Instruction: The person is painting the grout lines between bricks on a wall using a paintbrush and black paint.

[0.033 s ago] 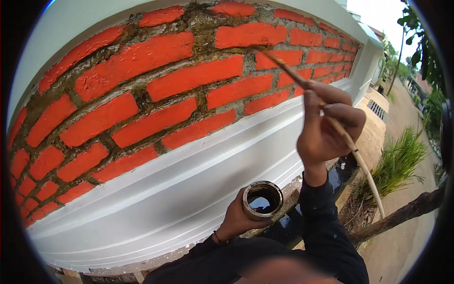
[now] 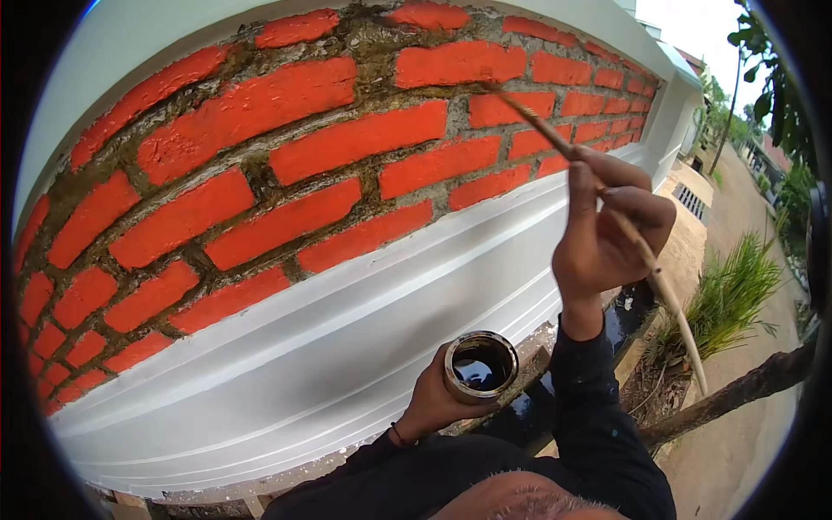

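Observation:
My right hand (image 2: pixel 611 230) pinches a long thin paintbrush (image 2: pixel 542 126) with a pale, slightly bent stick handle. The dark brush tip meets the wall at the joint under a red-painted brick (image 2: pixel 459 64) in the upper rows. Low in the middle, my left hand (image 2: pixel 433 400) is wrapped round an open tin can (image 2: pixel 482 367). Dark, shiny liquid partly fills the can, and dark smears mark its rim. Brown-stained mortar joints (image 2: pixel 373 54) run between the bricks on the left, while joints farther right look grey.
White moulded ledges (image 2: pixel 390 321) curve along below the brickwork. A ditch with dark water (image 2: pixel 520 420) runs at the wall's foot. On the right are a thick branch (image 2: pixel 737 394), a grassy plant (image 2: pixel 732 295), a drain grate (image 2: pixel 691 200) and a dirt road (image 2: pixel 745 208).
My right hand has shifted slightly right, and the brush tip has slid a little rightward along the joint. The left hand and can look unmoved.

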`<act>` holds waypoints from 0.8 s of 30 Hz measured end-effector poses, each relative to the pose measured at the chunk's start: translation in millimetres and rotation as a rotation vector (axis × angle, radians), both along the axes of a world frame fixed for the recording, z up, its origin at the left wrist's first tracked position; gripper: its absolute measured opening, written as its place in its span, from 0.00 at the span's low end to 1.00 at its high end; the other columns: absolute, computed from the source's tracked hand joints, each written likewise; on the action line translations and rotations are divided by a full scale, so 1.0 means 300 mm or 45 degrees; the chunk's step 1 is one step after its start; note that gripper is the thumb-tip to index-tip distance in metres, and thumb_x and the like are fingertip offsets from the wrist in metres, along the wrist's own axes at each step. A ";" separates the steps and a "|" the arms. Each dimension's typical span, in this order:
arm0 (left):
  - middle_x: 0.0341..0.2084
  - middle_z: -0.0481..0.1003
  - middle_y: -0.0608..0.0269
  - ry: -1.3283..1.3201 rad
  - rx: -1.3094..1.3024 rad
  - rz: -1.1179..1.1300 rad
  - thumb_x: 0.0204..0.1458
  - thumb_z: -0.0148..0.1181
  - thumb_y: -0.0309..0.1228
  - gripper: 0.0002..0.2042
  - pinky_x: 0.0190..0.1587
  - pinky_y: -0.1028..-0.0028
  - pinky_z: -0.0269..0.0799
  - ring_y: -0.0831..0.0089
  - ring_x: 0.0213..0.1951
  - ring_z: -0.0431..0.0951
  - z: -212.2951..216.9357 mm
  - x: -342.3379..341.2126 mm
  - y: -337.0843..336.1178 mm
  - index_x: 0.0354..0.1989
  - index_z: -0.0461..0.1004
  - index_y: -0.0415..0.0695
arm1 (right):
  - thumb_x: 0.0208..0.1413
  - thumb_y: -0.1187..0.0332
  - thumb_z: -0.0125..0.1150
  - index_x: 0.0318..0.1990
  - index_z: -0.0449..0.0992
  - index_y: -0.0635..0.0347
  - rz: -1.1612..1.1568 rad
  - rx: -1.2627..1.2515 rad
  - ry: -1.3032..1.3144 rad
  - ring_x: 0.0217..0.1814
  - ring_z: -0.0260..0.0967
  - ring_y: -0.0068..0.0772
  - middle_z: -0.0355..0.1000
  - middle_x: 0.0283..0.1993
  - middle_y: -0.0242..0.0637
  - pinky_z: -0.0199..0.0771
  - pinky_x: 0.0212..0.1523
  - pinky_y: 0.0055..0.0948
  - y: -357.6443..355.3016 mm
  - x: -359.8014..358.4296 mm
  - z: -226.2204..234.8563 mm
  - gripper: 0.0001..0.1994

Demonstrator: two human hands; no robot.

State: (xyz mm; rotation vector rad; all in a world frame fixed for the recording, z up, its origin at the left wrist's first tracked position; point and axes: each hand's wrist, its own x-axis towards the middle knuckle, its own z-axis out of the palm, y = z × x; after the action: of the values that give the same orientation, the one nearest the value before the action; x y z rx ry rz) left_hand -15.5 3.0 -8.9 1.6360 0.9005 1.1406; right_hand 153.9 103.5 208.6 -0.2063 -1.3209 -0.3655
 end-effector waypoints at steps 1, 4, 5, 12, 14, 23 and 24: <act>0.58 0.78 0.53 -0.002 0.006 0.014 0.34 0.89 0.43 0.51 0.64 0.63 0.72 0.62 0.60 0.79 0.001 0.004 -0.002 0.68 0.65 0.40 | 0.62 0.87 0.65 0.42 0.62 0.62 0.008 -0.001 0.075 0.49 0.83 0.42 0.80 0.45 0.56 0.84 0.49 0.32 0.014 0.017 -0.001 0.16; 0.58 0.78 0.54 -0.012 0.016 -0.004 0.34 0.89 0.43 0.51 0.64 0.63 0.73 0.63 0.60 0.79 -0.009 -0.003 0.007 0.67 0.66 0.40 | 0.62 0.87 0.64 0.42 0.63 0.62 -0.007 -0.061 0.111 0.50 0.82 0.40 0.80 0.45 0.54 0.84 0.51 0.33 0.042 0.022 0.004 0.15; 0.58 0.78 0.54 -0.010 0.017 -0.006 0.34 0.89 0.43 0.51 0.64 0.63 0.73 0.63 0.60 0.79 -0.013 -0.005 0.007 0.67 0.66 0.40 | 0.62 0.87 0.64 0.42 0.63 0.63 -0.014 -0.107 0.104 0.50 0.82 0.39 0.80 0.45 0.54 0.85 0.52 0.34 0.045 0.009 0.005 0.14; 0.59 0.77 0.54 -0.022 -0.031 -0.041 0.33 0.90 0.40 0.51 0.66 0.63 0.71 0.63 0.61 0.78 0.009 0.004 0.002 0.67 0.65 0.40 | 0.61 0.87 0.65 0.43 0.62 0.62 0.037 -0.046 0.063 0.50 0.83 0.42 0.79 0.45 0.56 0.85 0.51 0.33 0.002 -0.012 -0.033 0.16; 0.57 0.78 0.54 -0.026 0.012 -0.033 0.34 0.89 0.42 0.50 0.64 0.64 0.73 0.63 0.59 0.80 -0.006 0.017 0.006 0.67 0.66 0.40 | 0.61 0.86 0.65 0.43 0.62 0.62 -0.020 -0.141 0.110 0.50 0.83 0.41 0.79 0.45 0.56 0.85 0.51 0.32 0.004 0.014 -0.030 0.16; 0.60 0.76 0.55 -0.023 -0.079 -0.039 0.32 0.90 0.38 0.52 0.68 0.63 0.69 0.64 0.63 0.76 0.004 0.002 0.006 0.68 0.63 0.39 | 0.62 0.87 0.64 0.42 0.61 0.61 0.170 -0.071 0.059 0.50 0.82 0.42 0.78 0.45 0.56 0.86 0.52 0.34 -0.013 -0.044 -0.038 0.16; 0.59 0.77 0.54 -0.038 -0.040 -0.020 0.33 0.89 0.40 0.51 0.66 0.64 0.71 0.64 0.61 0.78 -0.006 0.005 0.005 0.67 0.65 0.39 | 0.61 0.87 0.64 0.42 0.61 0.61 0.148 -0.062 0.078 0.50 0.82 0.41 0.78 0.46 0.56 0.86 0.51 0.33 -0.011 -0.025 -0.041 0.16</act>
State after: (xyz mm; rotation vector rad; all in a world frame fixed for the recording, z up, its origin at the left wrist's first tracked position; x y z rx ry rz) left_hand -14.0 4.5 -10.8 1.5941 0.8808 1.1315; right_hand 146.3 100.3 196.4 -0.1793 -1.2762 -0.2268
